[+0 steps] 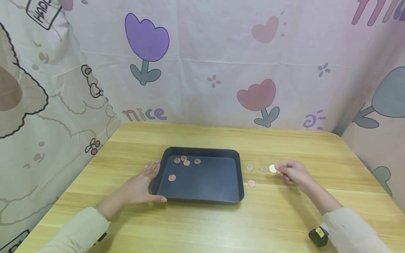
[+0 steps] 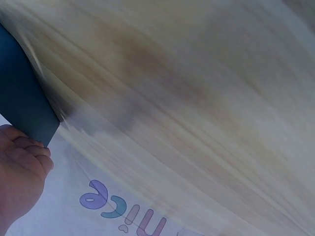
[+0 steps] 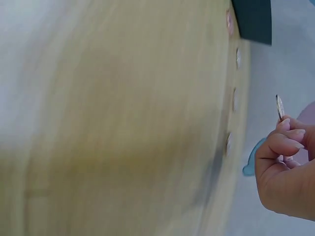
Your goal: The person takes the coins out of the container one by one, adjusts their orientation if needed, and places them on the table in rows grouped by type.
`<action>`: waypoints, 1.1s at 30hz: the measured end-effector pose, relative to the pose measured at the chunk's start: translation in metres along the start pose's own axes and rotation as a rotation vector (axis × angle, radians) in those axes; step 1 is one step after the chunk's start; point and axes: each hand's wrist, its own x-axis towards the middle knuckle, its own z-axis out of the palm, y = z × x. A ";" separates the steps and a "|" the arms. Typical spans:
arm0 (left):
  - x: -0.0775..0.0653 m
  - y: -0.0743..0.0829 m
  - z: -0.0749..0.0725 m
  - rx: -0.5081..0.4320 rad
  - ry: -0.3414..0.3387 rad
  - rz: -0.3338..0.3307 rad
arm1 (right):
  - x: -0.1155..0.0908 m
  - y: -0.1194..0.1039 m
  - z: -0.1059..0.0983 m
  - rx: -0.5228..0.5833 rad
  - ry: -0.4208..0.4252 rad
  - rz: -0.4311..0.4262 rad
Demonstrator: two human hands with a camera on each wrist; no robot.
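Note:
A dark, shallow baking tray [image 1: 202, 202] stands on the wooden table, with several coins lying in its left half, among them a copper-coloured coin [image 1: 172, 178]. My left hand [image 1: 142, 184] rests against the tray's left side, fingers along the outer wall and thumb at the front left corner. To the right of the tray, my right hand [image 1: 294, 174] pinches a shiny coin [image 1: 272, 168] between thumb and fingertips. In the right wrist view this held coin [image 3: 280, 107] stands edge-on above the tabletop. Beneath and beside that hand lie several coins, including a silvery coin [image 1: 264, 169] and a reddish coin [image 1: 251, 183].
The light wooden table [image 1: 202, 228] reaches back to a patterned cloth [image 1: 196, 95] hanging behind it. More of this cloth hangs at both sides. A small black device [image 1: 318, 236] sits at the right sleeve.

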 end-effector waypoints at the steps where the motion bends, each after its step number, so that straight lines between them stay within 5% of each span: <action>1: 0.000 0.000 0.000 -0.001 -0.001 -0.001 | 0.000 0.003 -0.003 0.015 0.004 0.010; 11: -0.001 0.002 0.000 -0.008 -0.010 -0.017 | 0.000 0.029 -0.028 0.090 0.028 0.061; 33: 0.000 -0.002 0.003 -0.011 0.004 -0.004 | 0.007 0.044 -0.042 -0.040 0.180 0.214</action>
